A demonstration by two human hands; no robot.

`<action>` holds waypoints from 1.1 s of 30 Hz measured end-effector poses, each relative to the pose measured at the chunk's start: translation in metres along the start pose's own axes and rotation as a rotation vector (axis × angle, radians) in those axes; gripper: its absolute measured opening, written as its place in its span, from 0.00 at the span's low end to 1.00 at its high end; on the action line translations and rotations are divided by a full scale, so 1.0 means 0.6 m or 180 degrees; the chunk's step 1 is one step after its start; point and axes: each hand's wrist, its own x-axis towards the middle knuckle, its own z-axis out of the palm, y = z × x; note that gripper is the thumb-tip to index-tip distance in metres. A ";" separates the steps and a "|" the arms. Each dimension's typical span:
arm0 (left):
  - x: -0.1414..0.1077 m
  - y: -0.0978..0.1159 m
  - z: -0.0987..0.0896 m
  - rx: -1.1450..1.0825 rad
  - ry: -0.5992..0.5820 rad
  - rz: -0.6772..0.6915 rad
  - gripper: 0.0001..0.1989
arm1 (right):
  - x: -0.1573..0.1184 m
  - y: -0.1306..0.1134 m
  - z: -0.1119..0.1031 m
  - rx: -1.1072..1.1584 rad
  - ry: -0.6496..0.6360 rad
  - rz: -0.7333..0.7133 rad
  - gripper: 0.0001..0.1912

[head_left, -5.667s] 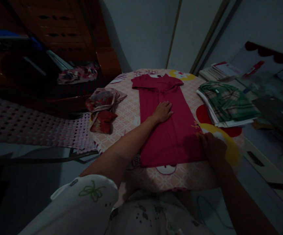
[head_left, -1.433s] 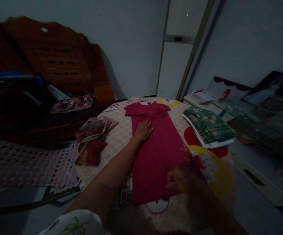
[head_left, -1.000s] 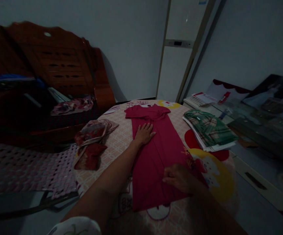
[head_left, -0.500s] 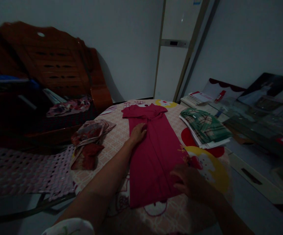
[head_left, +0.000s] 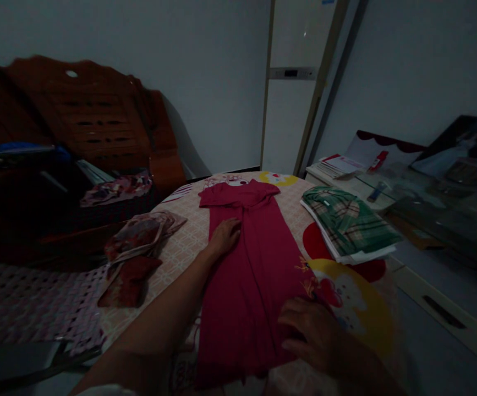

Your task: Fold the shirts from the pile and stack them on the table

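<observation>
A long crimson short-sleeved dress (head_left: 255, 264) lies stretched out on a round table, its sleeves and neckline at the far end and its lower edge toward me. My left hand (head_left: 225, 236) rests flat on the dress near its left side, fingers extended. Over the lower right edge is my right hand (head_left: 310, 333), its fingers bent and thumb apart, with no cloth visibly gripped. The patterned tablecloth (head_left: 188, 242) shows around the dress. Yellow embroidery-like marks appear by the dress's right edge.
On the table's right lies a folded green plaid garment (head_left: 347, 220) over white cloth. Crumpled reddish sheer fabric (head_left: 133, 247) is at the left edge. Beyond are a wooden bench (head_left: 93, 121), a woven seat (head_left: 36, 302), a glass-topped cabinet (head_left: 423, 220) and a tall white appliance (head_left: 290, 121).
The view has shifted slightly, so the table and dress sit lower and nearer. My left hand stays on the dress; my right hand stays near its lower right edge.
</observation>
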 end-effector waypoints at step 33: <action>0.000 0.005 0.018 -0.0016 0.0209 -0.0026 0.19 | 0.088 0.111 0.010 -0.0869 0.2455 0.1007 0.23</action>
